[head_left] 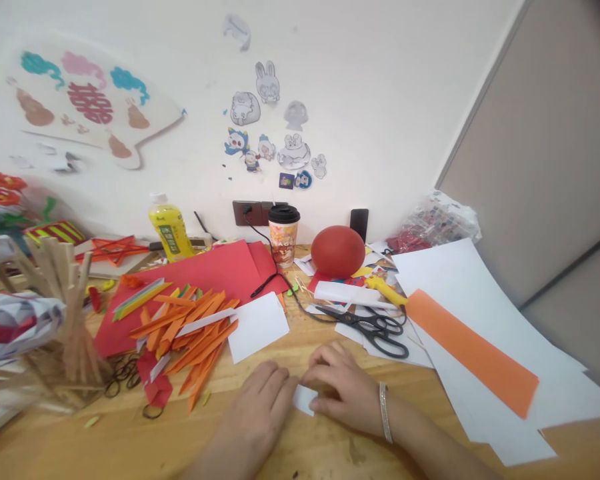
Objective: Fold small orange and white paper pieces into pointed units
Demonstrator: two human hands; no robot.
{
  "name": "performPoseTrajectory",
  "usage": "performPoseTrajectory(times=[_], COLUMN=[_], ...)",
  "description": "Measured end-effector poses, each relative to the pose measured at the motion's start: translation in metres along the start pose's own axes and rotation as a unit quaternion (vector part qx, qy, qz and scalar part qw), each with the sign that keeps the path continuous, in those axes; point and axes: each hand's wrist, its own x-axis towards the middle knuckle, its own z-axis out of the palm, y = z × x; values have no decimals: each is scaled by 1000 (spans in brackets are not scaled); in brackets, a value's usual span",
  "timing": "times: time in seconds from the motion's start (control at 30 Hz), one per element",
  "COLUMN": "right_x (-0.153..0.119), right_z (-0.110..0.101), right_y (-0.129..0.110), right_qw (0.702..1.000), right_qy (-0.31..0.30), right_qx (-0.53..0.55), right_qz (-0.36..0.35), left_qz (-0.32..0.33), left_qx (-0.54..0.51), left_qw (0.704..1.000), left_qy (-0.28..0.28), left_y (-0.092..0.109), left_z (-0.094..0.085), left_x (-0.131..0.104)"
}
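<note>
The slip [305,400], white and small, lies at the near middle of the table [325,457], between the two hands; part of it hides under the fingers. Clock hours count from it, with twelve toward the wall [370,100].

At nine, the left hand [266,405] is palm down, fingers close together and loosely extended, its forefinger side against the slip; I cannot tell whether it grips. At three, the right hand [343,390] is half curled, its thumb at the slip's edge and its forefinger bent over toward the far corner, a gap showing between them. I cannot tell how firmly it holds. A bracelet [385,412] circles the right wrist.

At eleven, a white sheet [260,327] lies just beyond the left hand, with orange strips [205,333] heaped beside it at ten. The red card [225,263] lies behind them. Toward two, the scissors [373,327] rest near the right hand, blades partly apart. Between two and three, an orange sheet [473,353] lies on large white paper [460,287]. The cup [283,233] stands near twelve, the balloon [338,252] to its right.
</note>
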Motion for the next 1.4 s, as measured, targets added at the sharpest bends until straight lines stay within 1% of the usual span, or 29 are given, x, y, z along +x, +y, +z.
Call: performPoseTrajectory(times=[0.13, 0.2, 0.3, 0.37, 0.5, 0.6, 0.73, 0.8, 0.87, 0.93, 1.03, 1.13, 1.23, 1.3, 1.4], right_x=[1, 1, 2, 2, 2, 0, -1, -2, -2, -2, -1, 2, 5, 7, 7], right_z=[-1, -3, -4, -4, -4, -4, -4, -4, -3, -2, 0, 4, 6, 7, 6], right_y=[-2, -3, -4, -4, 2, 5, 4, 4, 4, 5, 8, 10, 10, 10, 9], right_qw=[996, 992, 987, 985, 983, 982, 984, 982, 980, 980, 983, 987, 992, 994, 996], right_qy=[13, 13, 14, 20, 44, 48, 65, 73, 56, 31, 13, 4, -4, -11, -24], right_qx=[57, 75, 67, 62, 61, 55, 21, -9, -27, -28, -4, 29, 53, 58, 58], right_qz=[-63, -99, -142, -162, -166, -171, -165, -172, -187, -194, -184, -159, -119, -94, -69], left_qz=[51, 66, 78, 83, 106, 124, 146, 159, 167, 155, 119, 86, 25, -4, -32], left_qx=[-7, -18, -35, -36, -39, -39, -56, -69, -82, -109, -191, -306, -409, -445, -452], left_qw=[999, 998, 996, 996, 992, 990, 987, 983, 980, 977, 966, 936, 897, 878, 870], left_qy=[-9, -11, -5, -12, -49, -56, -38, -53, -75, -96, -126, -152, -168, -178, -193], left_y=[0, -1, -4, -7, -15, -19, -16, -14, -13, -15, -21, -28, -33, -35, -36], left_z=[-8, -7, -3, -2, -4, -7, -10, -11, -13, -16, -19, -19, -17, -15, -13], left_x=[6, 7, 5, 2, -3, -2, 3, 5, 6, 7, 9, 11, 13, 13, 11])
